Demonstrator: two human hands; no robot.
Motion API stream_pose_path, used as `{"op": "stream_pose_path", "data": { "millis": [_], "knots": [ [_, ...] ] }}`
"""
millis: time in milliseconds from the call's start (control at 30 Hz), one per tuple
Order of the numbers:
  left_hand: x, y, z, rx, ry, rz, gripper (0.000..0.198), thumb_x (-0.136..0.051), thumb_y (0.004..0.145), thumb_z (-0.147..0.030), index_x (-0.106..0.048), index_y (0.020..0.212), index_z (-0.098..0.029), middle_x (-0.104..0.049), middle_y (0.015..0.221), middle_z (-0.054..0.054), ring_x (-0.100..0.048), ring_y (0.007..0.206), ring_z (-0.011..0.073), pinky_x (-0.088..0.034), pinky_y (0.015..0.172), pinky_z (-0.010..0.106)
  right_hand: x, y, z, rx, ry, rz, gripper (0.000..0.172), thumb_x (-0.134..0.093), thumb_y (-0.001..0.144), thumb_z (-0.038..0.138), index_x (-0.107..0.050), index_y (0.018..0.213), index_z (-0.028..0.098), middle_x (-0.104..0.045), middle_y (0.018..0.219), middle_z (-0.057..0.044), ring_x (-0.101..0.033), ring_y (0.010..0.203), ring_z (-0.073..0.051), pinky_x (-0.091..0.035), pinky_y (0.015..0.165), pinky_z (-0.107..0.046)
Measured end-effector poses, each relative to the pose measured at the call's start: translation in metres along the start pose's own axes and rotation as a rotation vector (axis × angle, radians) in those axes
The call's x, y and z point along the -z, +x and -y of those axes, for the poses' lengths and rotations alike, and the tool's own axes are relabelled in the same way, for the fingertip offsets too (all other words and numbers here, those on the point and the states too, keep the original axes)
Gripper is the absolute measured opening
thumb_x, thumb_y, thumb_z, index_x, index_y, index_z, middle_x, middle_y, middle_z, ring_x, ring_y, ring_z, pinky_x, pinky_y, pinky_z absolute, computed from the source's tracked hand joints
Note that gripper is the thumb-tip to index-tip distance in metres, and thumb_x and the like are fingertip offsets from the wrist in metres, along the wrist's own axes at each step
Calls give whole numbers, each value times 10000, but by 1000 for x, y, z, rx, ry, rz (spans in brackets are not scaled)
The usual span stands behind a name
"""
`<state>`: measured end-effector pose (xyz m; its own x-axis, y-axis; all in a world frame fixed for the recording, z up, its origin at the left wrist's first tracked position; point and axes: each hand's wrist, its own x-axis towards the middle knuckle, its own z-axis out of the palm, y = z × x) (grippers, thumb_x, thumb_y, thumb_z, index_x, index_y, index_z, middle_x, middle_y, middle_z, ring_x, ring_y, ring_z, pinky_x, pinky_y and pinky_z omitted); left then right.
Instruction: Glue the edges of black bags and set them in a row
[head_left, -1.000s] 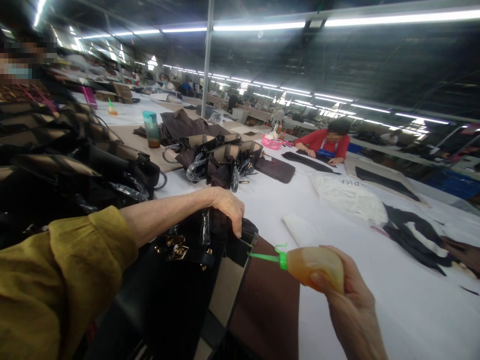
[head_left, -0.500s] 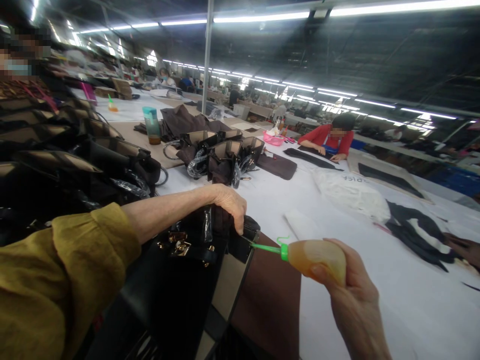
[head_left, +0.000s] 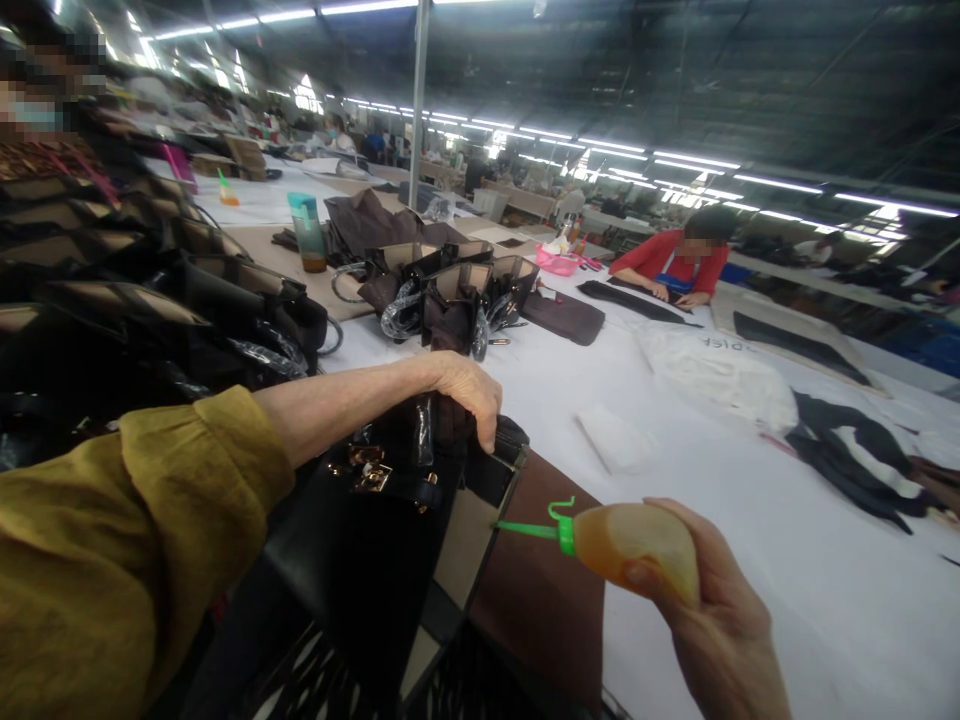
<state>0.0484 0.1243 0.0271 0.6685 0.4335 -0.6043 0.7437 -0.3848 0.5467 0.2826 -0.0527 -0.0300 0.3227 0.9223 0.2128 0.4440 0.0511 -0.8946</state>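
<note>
A black handbag (head_left: 360, 580) with gold-coloured hardware lies tilted in front of me, its beige-and-black side towards the right. My left hand (head_left: 466, 392) reaches over it and grips its upper end, fingers curled down over the edge; the fingertips are partly hidden. In my right hand (head_left: 727, 610) is a squeeze bottle (head_left: 626, 540) of amber liquid, held on its side. The bottle's thin green nozzle (head_left: 529, 528) points left, its tip at the edge of the beige side panel. Under that edge lies a brown sheet (head_left: 551, 590).
More black bags (head_left: 150, 330) crowd the left, and others (head_left: 450, 290) stand ahead. A teal-topped bottle (head_left: 306, 235) is behind them. White plastic bags (head_left: 720, 385) and dark pieces (head_left: 855, 460) lie on the white table (head_left: 847, 600). A co-worker in red (head_left: 675, 265) leans over the far side.
The nozzle tip has moved down along the bag's edge towards me, away from my left hand. My left hand keeps its grip on the bag. The view has shifted slightly.
</note>
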Motion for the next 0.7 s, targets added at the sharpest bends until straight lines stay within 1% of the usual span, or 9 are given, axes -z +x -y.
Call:
{"op": "stream_pose_path", "data": {
  "millis": [100,233,367,467,567,700],
  "knots": [
    [0,1,1,-6,10,-6,346,-709,554,-412,-727,748,-126,-660,599,41,-595,573,193,-508,594,309,1,-6,-4,-10,24,11,454,-724,601,463,-593,983,254,-616,930,4,-549,800,-218,-441,661,-260],
    [1,5,5,-27,10,4,357,-716,537,-437,-725,719,-129,-637,553,25,-579,543,181,-500,580,299,1,-15,-8,-43,17,30,462,-718,610,475,-588,1001,266,-601,977,12,-540,858,-216,-432,709,-246],
    [0,6,5,-26,3,4,334,-714,539,-420,-722,698,-127,-633,547,25,-576,542,180,-493,579,296,0,-24,-12,-59,35,44,424,-712,625,459,-585,988,281,-591,976,32,-537,875,-195,-430,735,-209],
    [0,4,2,-8,12,-7,338,-712,543,-411,-727,717,-121,-641,571,34,-584,572,194,-495,613,316,0,-30,-13,-77,31,48,426,-713,623,456,-582,984,271,-596,970,28,-546,861,-197,-445,731,-209],
    [0,3,0,-6,39,-15,368,-712,544,-420,-730,755,-119,-647,596,36,-590,605,203,-495,645,328,-1,-35,-16,-87,-7,61,443,-711,624,461,-588,994,248,-610,968,7,-560,867,-225,-468,730,-238],
    [0,2,-1,13,36,-15,369,-711,553,-414,-730,783,-126,-647,590,29,-597,630,202,-493,661,321,0,-42,-29,-70,-18,84,467,-720,617,457,-597,1012,241,-629,967,-6,-580,853,-244,-494,704,-255]
  ]
}}
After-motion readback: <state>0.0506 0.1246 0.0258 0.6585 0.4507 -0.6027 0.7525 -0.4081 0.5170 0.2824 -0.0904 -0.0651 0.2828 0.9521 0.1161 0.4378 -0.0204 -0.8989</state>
